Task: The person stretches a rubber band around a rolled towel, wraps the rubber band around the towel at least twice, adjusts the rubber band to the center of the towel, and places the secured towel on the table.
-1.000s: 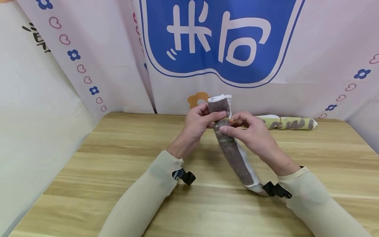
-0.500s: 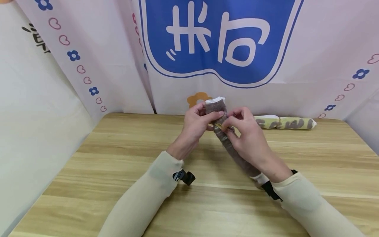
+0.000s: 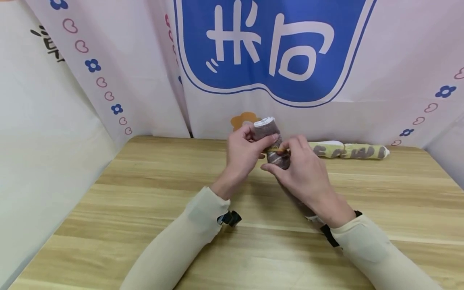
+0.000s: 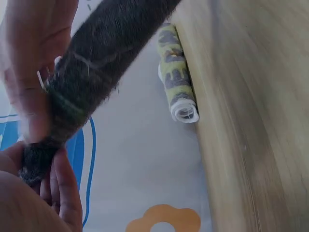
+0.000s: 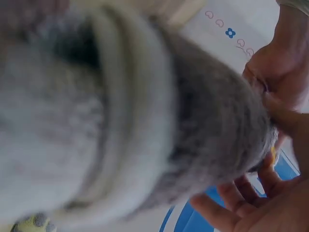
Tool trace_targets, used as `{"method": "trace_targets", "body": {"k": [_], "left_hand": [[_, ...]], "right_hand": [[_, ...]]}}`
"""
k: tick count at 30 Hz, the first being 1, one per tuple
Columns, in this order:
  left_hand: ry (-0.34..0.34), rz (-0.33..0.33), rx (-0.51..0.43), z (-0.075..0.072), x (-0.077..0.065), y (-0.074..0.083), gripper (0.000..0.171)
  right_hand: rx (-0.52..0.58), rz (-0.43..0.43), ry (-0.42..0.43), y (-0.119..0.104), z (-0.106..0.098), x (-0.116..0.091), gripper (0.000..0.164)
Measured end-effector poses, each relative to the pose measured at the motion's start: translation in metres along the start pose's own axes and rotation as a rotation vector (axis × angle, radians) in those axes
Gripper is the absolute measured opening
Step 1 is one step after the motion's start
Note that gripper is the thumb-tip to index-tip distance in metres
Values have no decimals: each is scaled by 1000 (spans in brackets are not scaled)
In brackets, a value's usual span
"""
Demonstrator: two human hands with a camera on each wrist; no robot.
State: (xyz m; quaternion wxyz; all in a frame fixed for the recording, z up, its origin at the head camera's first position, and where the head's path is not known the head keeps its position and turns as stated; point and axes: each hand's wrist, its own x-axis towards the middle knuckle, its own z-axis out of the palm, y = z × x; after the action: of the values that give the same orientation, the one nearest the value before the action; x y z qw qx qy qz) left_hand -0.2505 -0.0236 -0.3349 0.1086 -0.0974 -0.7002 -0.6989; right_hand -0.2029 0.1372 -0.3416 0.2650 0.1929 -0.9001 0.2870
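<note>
A grey-brown rolled towel (image 3: 266,129) with a white inner side stands slanted between both hands, its white rolled end up. My left hand (image 3: 243,151) grips it near that upper end, thumb across the front. Just below the left thumb, a thin yellow rubber band (image 3: 273,150) runs across the roll. The right hand (image 3: 306,173) hooks this band with curled fingertips, its thumb lower on the towel. Right hand and forearm hide much of the roll's lower length in the head view. In the left wrist view, the dark towel roll (image 4: 111,53) slants up past blurred fingers.
Behind the right hand, a second rolled towel (image 3: 362,151), yellow with grey patches, lies along the back edge of the wooden table (image 3: 145,209). A printed cloth backdrop (image 3: 214,108) rises directly behind the table. Dark wrist cameras (image 3: 230,218) sit at the sleeve cuffs.
From the roll's right side, the right hand has come round to its front and drawn the yellow band across it. The roll has turned slightly; the left hand keeps its grip.
</note>
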Motion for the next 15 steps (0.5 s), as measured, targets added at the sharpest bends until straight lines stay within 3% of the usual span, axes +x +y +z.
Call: {"method": "trace_targets", "body": {"k": [2,5,10,12,15], "left_hand": [[-52,-14,-28,-1,2,-2,27],[-155,-41,-131,-3,7,-5,31],[-331,-68,-288,-9,12,-6,44],[-368,-82,-307,-10,13,-7,46],[-349,-106,-325,-11,15,-9,42]], "right_hand": [[-1,5,15,1,0,0,42],[89,42,35,4,-5,1,31],[346,235,-23,8,-16,6,32],[416,308,-62,8,-18,7,35],[477,365,-131,8,-20,9,37]]}}
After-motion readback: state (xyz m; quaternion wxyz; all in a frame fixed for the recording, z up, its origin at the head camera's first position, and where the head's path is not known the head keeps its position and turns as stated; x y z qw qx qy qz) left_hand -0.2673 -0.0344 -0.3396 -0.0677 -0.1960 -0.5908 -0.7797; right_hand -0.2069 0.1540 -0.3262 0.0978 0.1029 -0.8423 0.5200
